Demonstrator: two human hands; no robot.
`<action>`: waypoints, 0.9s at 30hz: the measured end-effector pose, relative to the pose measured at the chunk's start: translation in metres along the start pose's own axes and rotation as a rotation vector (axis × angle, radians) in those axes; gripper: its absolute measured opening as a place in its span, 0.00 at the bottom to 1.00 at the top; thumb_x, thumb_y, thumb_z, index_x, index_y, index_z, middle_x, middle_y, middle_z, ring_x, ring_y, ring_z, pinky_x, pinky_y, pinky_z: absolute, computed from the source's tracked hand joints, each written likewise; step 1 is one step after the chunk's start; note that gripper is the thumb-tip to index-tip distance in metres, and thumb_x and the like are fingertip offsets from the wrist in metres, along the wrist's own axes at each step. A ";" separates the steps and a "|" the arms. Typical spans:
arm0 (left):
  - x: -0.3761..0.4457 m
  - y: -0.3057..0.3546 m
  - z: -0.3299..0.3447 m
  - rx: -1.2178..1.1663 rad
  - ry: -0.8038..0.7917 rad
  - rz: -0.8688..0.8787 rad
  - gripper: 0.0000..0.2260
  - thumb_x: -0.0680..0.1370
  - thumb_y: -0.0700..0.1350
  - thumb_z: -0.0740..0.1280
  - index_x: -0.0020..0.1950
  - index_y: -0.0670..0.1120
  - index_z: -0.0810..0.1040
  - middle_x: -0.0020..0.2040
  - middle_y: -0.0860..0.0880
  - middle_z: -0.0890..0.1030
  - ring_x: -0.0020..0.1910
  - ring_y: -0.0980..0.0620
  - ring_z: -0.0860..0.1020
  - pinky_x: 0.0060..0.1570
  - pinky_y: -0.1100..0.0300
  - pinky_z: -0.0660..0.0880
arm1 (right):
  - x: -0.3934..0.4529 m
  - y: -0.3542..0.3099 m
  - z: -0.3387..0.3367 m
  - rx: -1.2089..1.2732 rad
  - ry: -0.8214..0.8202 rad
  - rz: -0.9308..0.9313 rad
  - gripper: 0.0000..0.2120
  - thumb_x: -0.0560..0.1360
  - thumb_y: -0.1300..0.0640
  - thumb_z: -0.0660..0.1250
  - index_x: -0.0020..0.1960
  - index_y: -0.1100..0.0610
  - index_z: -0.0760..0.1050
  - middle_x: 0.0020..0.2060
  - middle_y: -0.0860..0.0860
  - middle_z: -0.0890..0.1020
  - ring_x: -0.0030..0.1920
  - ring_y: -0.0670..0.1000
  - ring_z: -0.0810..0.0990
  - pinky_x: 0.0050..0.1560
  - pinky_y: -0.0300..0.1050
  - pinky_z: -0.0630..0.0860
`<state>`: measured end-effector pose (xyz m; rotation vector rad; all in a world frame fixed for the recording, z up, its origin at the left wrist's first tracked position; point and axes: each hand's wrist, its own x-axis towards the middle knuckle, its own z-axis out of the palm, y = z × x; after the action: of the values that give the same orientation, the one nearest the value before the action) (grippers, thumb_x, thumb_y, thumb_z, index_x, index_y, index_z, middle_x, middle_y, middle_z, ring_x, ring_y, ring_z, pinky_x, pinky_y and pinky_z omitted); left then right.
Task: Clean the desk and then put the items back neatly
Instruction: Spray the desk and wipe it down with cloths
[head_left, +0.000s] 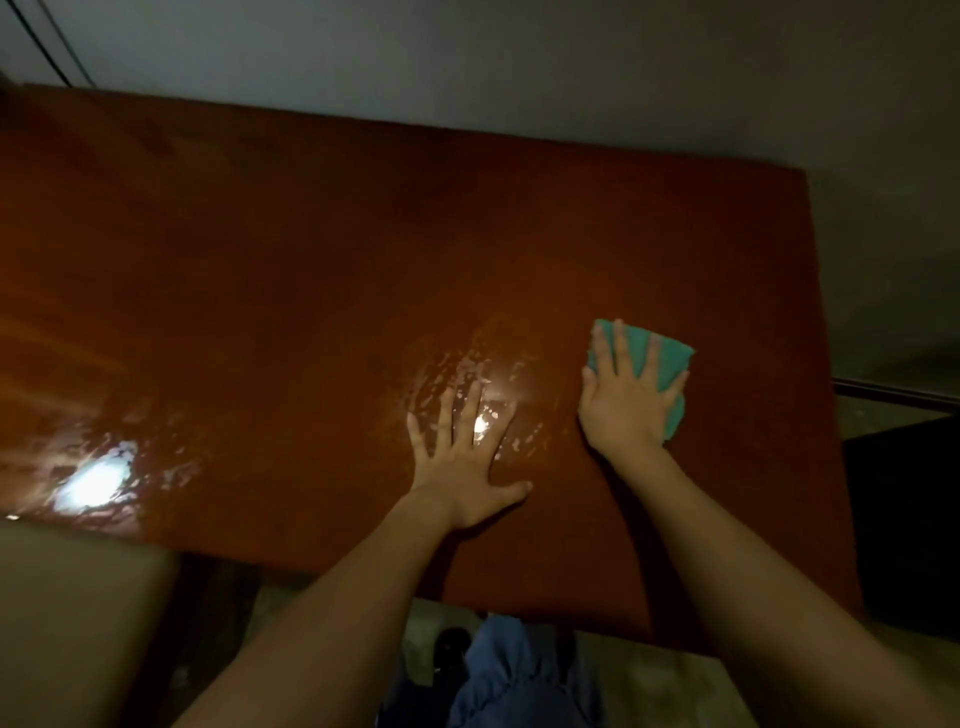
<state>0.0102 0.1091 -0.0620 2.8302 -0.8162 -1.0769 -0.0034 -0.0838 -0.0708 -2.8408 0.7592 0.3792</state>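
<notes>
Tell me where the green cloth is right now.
In the head view, the green cloth lies flat on the right part of the reddish-brown desk, pressed under the right hand, with the left hand flat beside it.

desk (260, 249): reddish-brown, glossy, with white glare patches we see near left and centre | cloth (670, 358): teal green, plain, right side | wall (467, 57): pale grey, far | trousers (514, 675): blue, near edge | floor (649, 670): dull greenish-beige
</notes>
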 end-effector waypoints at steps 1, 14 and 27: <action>-0.006 -0.001 0.003 0.005 -0.009 -0.001 0.40 0.72 0.72 0.53 0.67 0.65 0.25 0.66 0.53 0.17 0.66 0.46 0.20 0.62 0.34 0.25 | -0.012 -0.010 0.008 -0.033 0.002 -0.092 0.25 0.82 0.46 0.39 0.75 0.44 0.34 0.75 0.44 0.36 0.76 0.57 0.37 0.69 0.68 0.36; -0.061 -0.017 0.041 0.057 -0.043 0.007 0.41 0.73 0.72 0.53 0.71 0.62 0.27 0.68 0.50 0.20 0.64 0.45 0.20 0.63 0.34 0.28 | -0.134 0.085 0.030 -0.139 -0.050 -0.150 0.25 0.81 0.43 0.39 0.76 0.44 0.41 0.77 0.45 0.49 0.76 0.55 0.47 0.71 0.67 0.50; -0.072 -0.009 0.044 -0.003 -0.017 -0.012 0.39 0.73 0.72 0.53 0.72 0.63 0.30 0.70 0.49 0.22 0.70 0.43 0.25 0.66 0.33 0.31 | -0.188 0.005 0.057 -0.166 -0.111 -0.455 0.29 0.76 0.44 0.41 0.76 0.45 0.44 0.74 0.45 0.49 0.75 0.57 0.47 0.68 0.70 0.45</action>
<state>-0.0589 0.1585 -0.0528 2.8307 -0.7985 -1.1047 -0.1749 0.0127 -0.0715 -2.9937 0.0518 0.5388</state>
